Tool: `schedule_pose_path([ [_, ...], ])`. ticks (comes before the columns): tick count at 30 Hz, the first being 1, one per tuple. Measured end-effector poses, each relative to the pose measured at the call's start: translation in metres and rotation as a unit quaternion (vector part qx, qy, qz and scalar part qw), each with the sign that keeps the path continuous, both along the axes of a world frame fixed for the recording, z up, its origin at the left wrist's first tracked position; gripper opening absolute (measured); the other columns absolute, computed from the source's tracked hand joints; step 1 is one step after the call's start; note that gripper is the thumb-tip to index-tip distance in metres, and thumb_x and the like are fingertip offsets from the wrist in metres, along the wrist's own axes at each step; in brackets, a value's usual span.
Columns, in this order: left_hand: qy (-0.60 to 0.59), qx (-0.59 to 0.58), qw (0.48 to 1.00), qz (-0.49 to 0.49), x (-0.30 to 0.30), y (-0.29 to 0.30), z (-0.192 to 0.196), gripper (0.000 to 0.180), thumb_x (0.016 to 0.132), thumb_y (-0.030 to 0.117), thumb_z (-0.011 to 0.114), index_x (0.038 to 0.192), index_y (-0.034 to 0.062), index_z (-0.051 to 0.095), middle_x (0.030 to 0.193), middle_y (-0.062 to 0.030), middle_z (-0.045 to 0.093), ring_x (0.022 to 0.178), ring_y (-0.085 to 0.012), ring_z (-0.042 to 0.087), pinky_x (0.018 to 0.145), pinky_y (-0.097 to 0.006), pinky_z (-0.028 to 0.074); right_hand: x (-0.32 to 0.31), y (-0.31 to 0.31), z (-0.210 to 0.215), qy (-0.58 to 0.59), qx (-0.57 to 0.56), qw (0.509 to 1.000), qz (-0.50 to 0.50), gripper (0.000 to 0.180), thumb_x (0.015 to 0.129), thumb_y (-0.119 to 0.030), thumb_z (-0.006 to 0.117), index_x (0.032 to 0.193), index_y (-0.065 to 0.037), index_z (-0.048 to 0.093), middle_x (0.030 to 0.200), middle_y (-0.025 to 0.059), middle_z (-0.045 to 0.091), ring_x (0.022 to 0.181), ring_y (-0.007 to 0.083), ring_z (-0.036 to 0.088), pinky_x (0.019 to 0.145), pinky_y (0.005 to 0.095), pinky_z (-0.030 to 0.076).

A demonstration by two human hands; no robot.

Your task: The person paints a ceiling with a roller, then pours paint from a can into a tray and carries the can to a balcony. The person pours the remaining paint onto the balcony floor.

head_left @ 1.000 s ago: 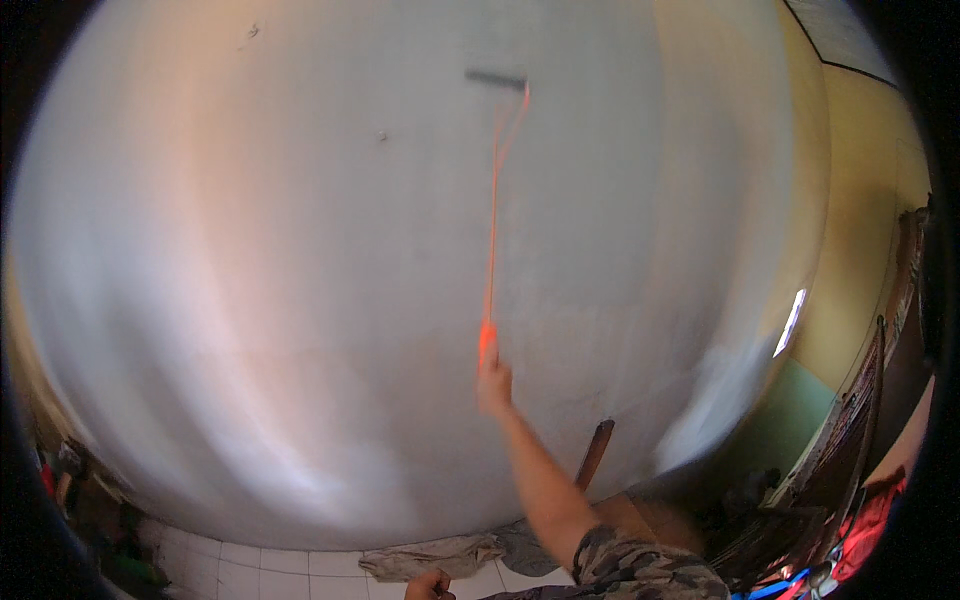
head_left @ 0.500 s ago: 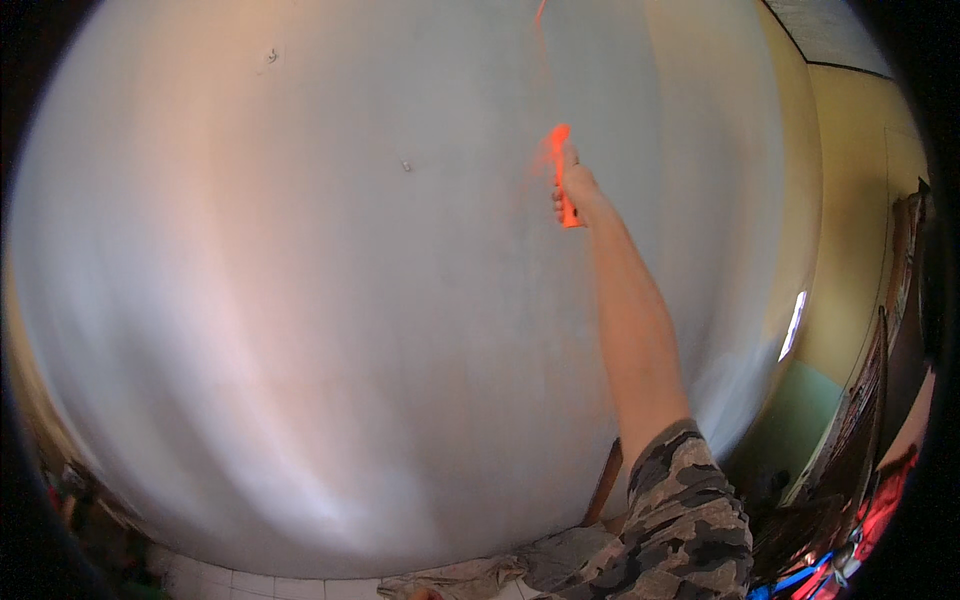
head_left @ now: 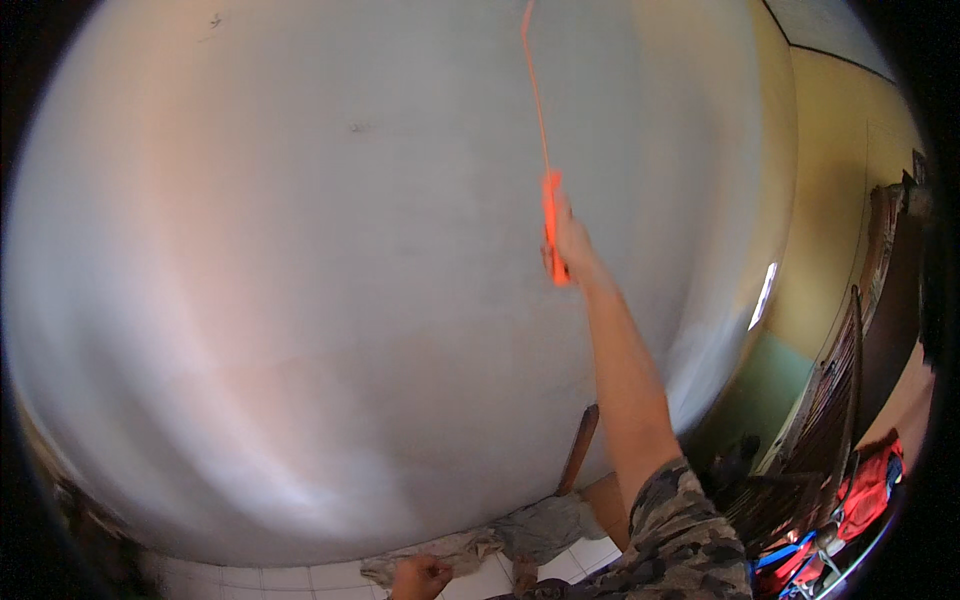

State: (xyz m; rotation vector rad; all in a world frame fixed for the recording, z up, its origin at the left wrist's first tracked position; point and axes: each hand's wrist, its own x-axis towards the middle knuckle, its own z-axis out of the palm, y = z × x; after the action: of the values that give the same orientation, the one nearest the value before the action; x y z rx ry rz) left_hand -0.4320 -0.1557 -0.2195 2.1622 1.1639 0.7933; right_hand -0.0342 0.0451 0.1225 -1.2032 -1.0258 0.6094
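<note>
Gripping orange roller handle (head_left: pixel 551 225), right hand (head_left: pixel 572 243) closed, raised against wall (head_left: pixel 300 300)

A crumpled grey cloth (head_left: pixel 520 535) lies on the white tiled floor (head_left: pixel 300 578) below the grey wall (head_left: pixel 300 300); a red bag (head_left: pixel 868 485) sits well right of it.

Two hands are showing: the right hand (head_left: pixel 570 240) up high and the left hand (head_left: pixel 420 577) down low. One orange roller handle (head_left: pixel 551 225) is sticking up by one big grey wall (head_left: pixel 300 300). One brown board (head_left: pixel 578 450) is leaning there, and two crumpled cloths (head_left: pixel 480 540) are lying on one white tiled floor (head_left: pixel 300 578).
</note>
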Motion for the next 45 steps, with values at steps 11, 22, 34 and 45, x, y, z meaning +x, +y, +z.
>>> schedule_pose_path([
  [11,-0.046,-0.060,0.996,-0.047,0.100,0.021,0.017,0.020,0.081,0.025,0.062,0.082,0.0058,0.068,0.076,-0.0221,0.064,0.068,-0.0333,0.065,0.059,-0.042,0.050,-0.018,0.022,-0.274,-0.015,-0.074,0.997,-0.032,0.079,0.090,-0.072,0.022,0.061,-0.005,0.051,0.049,0.0056,0.047,0.039,0.0188,0.049,0.038,0.0352,0.040],
  [22,-0.058,0.032,0.997,-0.031,0.193,0.100,0.079,0.017,0.081,0.017,0.066,0.077,0.0044,0.054,0.063,-0.0113,0.056,0.053,-0.0249,0.055,0.053,-0.036,0.046,0.019,0.019,-0.261,-0.038,-0.042,0.998,-0.023,0.069,0.097,-0.057,0.032,0.075,0.004,0.056,0.064,0.0105,0.052,0.065,0.0220,0.053,0.063,0.0408,0.043],
  [34,0.059,0.593,0.800,0.062,0.365,0.239,0.321,0.054,0.083,0.028,0.062,0.130,0.0050,0.047,0.150,-0.0235,0.022,0.139,-0.0394,0.021,0.109,-0.059,0.018,0.023,0.038,-0.237,-0.117,0.095,0.989,-0.015,0.060,0.098,-0.051,0.034,0.070,0.000,0.049,0.053,0.0060,0.047,0.048,0.0160,0.048,0.045,0.0344,0.037],
  [45,0.148,0.618,0.764,0.110,0.385,0.300,0.359,0.059,0.082,0.032,0.058,0.135,0.0097,0.045,0.152,-0.0163,0.023,0.143,-0.0286,0.019,0.109,-0.064,0.013,0.019,0.072,-0.209,0.002,0.026,0.996,0.088,0.059,0.098,-0.051,0.034,0.076,0.001,0.050,0.060,0.0072,0.046,0.055,0.0200,0.047,0.052,0.0368,0.039],
])
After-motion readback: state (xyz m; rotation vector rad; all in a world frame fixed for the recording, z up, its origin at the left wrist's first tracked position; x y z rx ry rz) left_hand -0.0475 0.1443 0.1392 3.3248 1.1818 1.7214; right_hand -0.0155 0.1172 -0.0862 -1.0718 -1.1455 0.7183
